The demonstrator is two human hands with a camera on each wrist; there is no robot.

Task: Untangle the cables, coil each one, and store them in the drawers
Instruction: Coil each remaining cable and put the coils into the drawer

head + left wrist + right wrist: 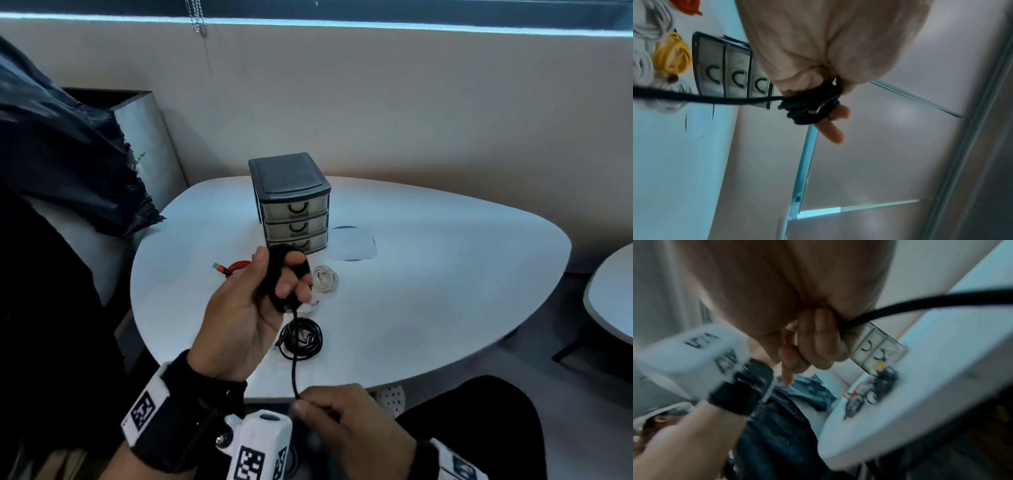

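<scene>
- Pale, rounded table (445,274) fills the middle of the head view beneath a beige wall; its right half lies bare out to the curved edge, and a second table's rim (609,294) shows at the far right.
- Near the table's centre stands the drawer unit (291,202), three translucent drawers all pushed in; their contents cannot be made out.
- Just in front of it lie an orange cable (234,267), a white cable (325,277) and a black coil (301,337), with a paper sheet (354,245) to the right of the unit.
- The left hand (246,308) is raised at frame centre, its fingers wrapped in turns of the black cable (294,363); the strand drops to the right hand (346,421) at the lower edge, which pinches it between thumb and fingers.
- Left wrist view: the black cable (809,110) sits bundled around the left hand's (818,48) fingers (838,113), a taut strand leading off to the left edge. Behind, the drawer unit (731,73) shows closed, and a yellow cable (672,56) lies beside white cables at upper left.
- Right wrist view, blurred: the right hand (818,340) curls its fingers around the black cable (920,303), which runs to the upper right; the table's edge (900,418) and the drawer unit (877,347) lie beyond.
</scene>
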